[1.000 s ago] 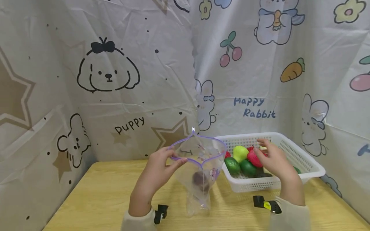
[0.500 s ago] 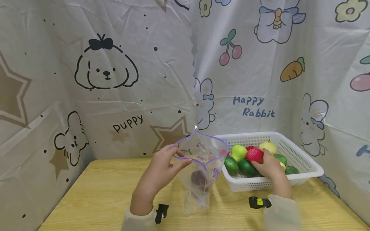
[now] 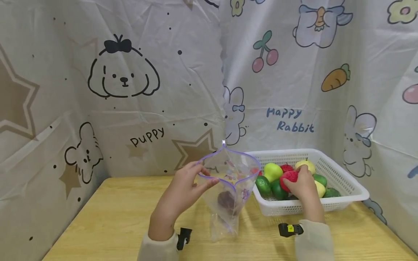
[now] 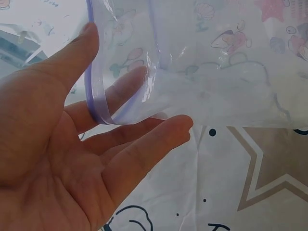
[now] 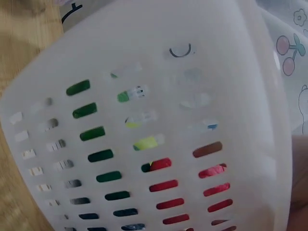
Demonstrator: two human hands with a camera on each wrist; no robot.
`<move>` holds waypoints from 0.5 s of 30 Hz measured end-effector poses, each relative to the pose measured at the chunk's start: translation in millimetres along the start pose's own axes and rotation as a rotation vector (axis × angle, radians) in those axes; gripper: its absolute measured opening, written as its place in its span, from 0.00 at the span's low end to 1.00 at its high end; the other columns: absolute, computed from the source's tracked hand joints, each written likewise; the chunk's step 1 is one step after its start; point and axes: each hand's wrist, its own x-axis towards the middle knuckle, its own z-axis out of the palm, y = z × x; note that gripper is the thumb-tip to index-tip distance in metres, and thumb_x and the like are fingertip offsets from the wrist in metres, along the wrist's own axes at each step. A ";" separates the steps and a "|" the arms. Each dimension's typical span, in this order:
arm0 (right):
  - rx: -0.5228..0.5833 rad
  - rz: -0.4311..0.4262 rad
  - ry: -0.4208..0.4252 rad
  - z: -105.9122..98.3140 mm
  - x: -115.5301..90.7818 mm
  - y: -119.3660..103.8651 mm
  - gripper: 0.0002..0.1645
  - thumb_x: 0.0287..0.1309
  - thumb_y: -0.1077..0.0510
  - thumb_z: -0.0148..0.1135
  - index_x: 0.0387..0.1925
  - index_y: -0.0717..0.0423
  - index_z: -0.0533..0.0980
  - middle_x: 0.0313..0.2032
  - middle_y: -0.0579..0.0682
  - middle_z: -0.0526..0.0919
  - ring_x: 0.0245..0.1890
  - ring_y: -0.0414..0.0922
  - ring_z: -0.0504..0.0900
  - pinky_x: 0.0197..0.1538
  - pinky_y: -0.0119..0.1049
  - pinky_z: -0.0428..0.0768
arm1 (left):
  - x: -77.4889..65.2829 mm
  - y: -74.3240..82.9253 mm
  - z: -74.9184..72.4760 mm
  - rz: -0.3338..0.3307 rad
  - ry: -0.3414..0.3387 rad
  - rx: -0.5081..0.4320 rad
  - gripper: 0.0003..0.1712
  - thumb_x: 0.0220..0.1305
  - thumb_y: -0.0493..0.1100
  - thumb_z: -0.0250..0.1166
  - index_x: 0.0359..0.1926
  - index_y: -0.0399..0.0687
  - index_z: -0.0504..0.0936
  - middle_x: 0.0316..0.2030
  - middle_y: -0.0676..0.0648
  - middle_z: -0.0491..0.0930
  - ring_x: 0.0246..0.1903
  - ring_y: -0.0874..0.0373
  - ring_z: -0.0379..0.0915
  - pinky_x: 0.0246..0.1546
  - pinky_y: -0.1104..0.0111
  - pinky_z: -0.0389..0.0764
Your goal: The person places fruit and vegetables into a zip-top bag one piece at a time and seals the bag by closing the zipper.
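Right fingers (image 3: 304, 174) grip a red fruit (image 3: 289, 175), partly hiding it; left fingers (image 4: 149, 151) pinch a bag (image 3: 241, 190).

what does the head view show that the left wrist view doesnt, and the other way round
Only the head view shows the white basket of fruit, the right grip holding a red fruit there, and the dark round item inside the clear bag.

Only the left wrist view shows the left grip from its palm side.

Both share the left grip at the bag's purple rim and the patterned curtain with its brown star.
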 end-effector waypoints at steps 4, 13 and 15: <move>0.048 -0.032 -0.035 0.9 0.9 0.6 0.45 0.52 0.52 0.64 0.60 0.71 0.51 0.53 0.76 0.64 0.50 0.68 0.67 0.55 0.65 0.72 | 0.7 3.1 -1.1 -0.009 -0.016 0.002 0.17 0.55 0.59 0.63 0.35 0.52 0.79 0.61 0.42 0.72 0.60 0.51 0.65 0.38 0.58 0.85; 0.003 -0.139 -0.026 -1.1 -2.3 -9.6 0.42 0.54 0.51 0.62 0.61 0.70 0.57 0.52 0.74 0.63 0.50 0.67 0.67 0.50 0.64 0.76 | 1.4 4.1 1.4 0.005 -0.023 -0.004 0.17 0.55 0.57 0.63 0.28 0.50 0.74 0.61 0.40 0.71 0.59 0.50 0.67 0.36 0.59 0.86; 0.015 -0.167 0.023 -5.1 -4.7 -17.7 0.41 0.54 0.50 0.62 0.61 0.69 0.58 0.52 0.73 0.65 0.50 0.66 0.67 0.50 0.65 0.76 | 1.0 3.8 1.7 0.013 -0.019 -0.004 0.17 0.55 0.57 0.63 0.28 0.49 0.73 0.61 0.39 0.72 0.59 0.50 0.67 0.36 0.60 0.86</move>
